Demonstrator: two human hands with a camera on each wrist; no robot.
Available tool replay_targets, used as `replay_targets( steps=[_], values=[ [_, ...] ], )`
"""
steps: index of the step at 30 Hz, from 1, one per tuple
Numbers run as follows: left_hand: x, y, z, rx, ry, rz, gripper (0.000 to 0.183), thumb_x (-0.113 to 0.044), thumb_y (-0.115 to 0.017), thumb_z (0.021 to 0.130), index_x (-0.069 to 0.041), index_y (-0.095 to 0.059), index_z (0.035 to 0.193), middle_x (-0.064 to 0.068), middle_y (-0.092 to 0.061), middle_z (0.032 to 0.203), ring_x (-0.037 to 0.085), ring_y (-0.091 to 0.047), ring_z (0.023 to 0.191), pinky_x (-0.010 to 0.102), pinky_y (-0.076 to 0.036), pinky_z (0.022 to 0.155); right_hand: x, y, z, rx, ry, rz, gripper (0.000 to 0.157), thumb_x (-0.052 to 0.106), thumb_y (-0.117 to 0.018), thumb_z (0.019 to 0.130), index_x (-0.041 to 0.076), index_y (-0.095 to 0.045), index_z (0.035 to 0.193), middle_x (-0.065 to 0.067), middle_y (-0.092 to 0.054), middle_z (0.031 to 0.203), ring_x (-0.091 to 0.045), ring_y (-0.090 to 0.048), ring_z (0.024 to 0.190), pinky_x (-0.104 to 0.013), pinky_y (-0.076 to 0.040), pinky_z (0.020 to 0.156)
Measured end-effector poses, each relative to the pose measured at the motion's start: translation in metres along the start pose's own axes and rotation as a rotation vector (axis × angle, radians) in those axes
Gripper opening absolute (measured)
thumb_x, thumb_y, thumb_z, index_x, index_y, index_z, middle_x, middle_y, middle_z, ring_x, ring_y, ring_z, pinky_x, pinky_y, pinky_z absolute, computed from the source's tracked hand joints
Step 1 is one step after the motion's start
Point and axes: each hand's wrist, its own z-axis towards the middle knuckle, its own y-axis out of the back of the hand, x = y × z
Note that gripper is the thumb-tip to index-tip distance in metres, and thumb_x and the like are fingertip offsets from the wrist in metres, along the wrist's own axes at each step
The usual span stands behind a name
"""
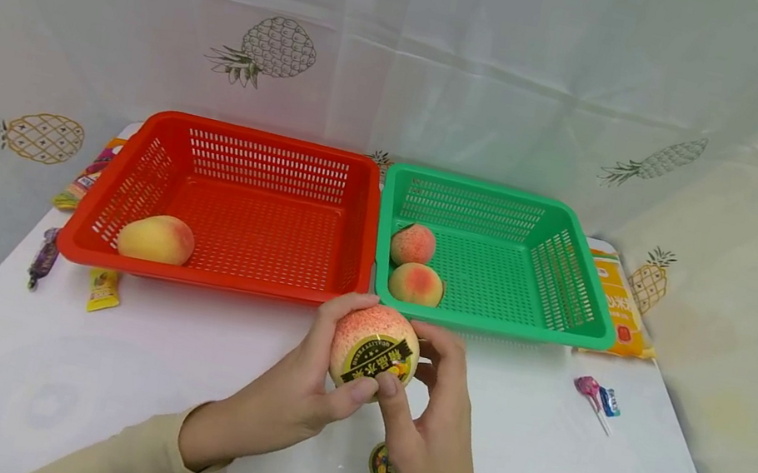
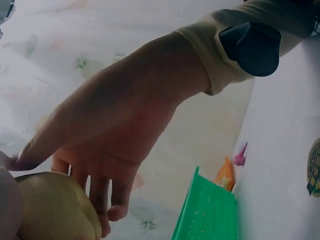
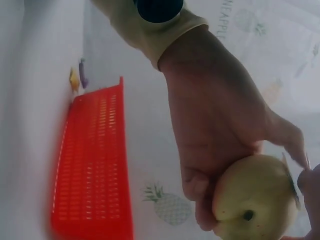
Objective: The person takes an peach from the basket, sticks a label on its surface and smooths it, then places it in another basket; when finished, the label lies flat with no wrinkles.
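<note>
A round peach (image 1: pixel 363 325) is held up between both hands in front of the baskets. On its near face is a round black and yellow sticker (image 1: pixel 368 360). My left hand (image 1: pixel 292 386) grips the peach from the left, with its thumb by the sticker's lower edge. From the right, my right hand (image 1: pixel 437 424) holds the peach between index finger and thumb, the thumb tip pressing on the sticker. In the right wrist view the peach (image 3: pixel 245 185) shows its pale underside with a dark spot, and the sticker's edge stands slightly off the skin.
The red basket (image 1: pixel 211 280) contains a yellowish peach (image 1: pixel 158 240). In the green basket (image 1: pixel 500 326) lie two peaches (image 1: pixel 416 284). A loose sticker (image 1: pixel 379 463) lies by my right wrist. Candies (image 1: pixel 103 291), a lollipop (image 1: pixel 590 389) and snack bags (image 1: pixel 621 309) are around the sides.
</note>
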Motion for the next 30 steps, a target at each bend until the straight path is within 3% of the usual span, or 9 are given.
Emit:
replay_targets(
  steps=[3, 8, 16, 23, 28, 30],
  values=[
    [-0.003, -0.003, -0.001, -0.025, -0.001, 0.048, 0.060, -0.024, -0.053, 0.087, -0.030, -0.015, 0.133, -0.003, -0.040, 0.118, 0.013, -0.044, 0.104, 0.026, -0.043, 0.083, 0.007, 0.000, 0.003, 0.004, -0.015, 0.004, 0.036, 0.018, -0.052, 0.089, -0.001, -0.039, 0.117, -0.004, -0.050, 0.109, -0.015, -0.049, 0.093, -0.026, -0.044, 0.072],
    [-0.002, -0.005, -0.001, -0.028, -0.071, 0.105, 0.056, -0.023, -0.050, 0.088, -0.025, -0.016, 0.133, -0.003, -0.036, 0.123, 0.012, -0.045, 0.104, 0.026, -0.044, 0.083, 0.011, 0.001, 0.004, 0.027, -0.050, 0.018, 0.027, 0.002, -0.051, 0.086, -0.007, -0.038, 0.108, -0.006, -0.049, 0.102, -0.014, -0.052, 0.089, -0.024, -0.044, 0.072],
    [0.001, -0.007, -0.001, -0.024, -0.140, 0.153, 0.054, -0.018, -0.044, 0.090, -0.018, -0.013, 0.134, 0.000, -0.032, 0.126, 0.013, -0.041, 0.108, 0.028, -0.039, 0.090, -0.009, 0.004, -0.003, 0.097, -0.147, 0.127, 0.022, 0.000, -0.044, 0.089, 0.005, -0.039, 0.110, -0.001, -0.043, 0.098, -0.017, -0.050, 0.095, -0.025, -0.043, 0.082],
    [0.004, -0.006, -0.002, -0.007, -0.132, 0.172, 0.051, -0.020, -0.038, 0.091, -0.020, -0.012, 0.135, -0.003, -0.027, 0.130, 0.011, -0.039, 0.111, 0.027, -0.038, 0.092, -0.010, 0.011, 0.001, 0.182, -0.280, 0.205, 0.010, 0.007, -0.035, 0.095, 0.006, -0.039, 0.104, -0.004, -0.041, 0.095, -0.016, -0.051, 0.087, -0.024, -0.044, 0.072],
    [0.006, -0.005, -0.001, 0.023, -0.118, 0.169, 0.048, -0.023, -0.030, 0.092, -0.021, -0.012, 0.136, -0.004, -0.024, 0.132, 0.012, -0.034, 0.117, 0.029, -0.034, 0.096, -0.015, 0.015, 0.001, 0.174, -0.341, 0.218, 0.009, 0.012, -0.033, 0.096, 0.005, -0.039, 0.098, -0.008, -0.046, 0.100, -0.018, -0.047, 0.092, -0.025, -0.041, 0.078],
    [0.007, -0.003, 0.000, 0.046, -0.064, 0.122, 0.045, -0.023, -0.025, 0.091, -0.023, -0.014, 0.135, -0.003, -0.024, 0.131, 0.013, -0.039, 0.110, 0.029, -0.040, 0.088, -0.020, 0.016, 0.000, 0.163, -0.396, 0.222, 0.013, 0.016, -0.033, 0.097, 0.005, -0.040, 0.097, -0.008, -0.048, 0.101, -0.018, -0.046, 0.094, -0.026, -0.040, 0.080]
  ],
)
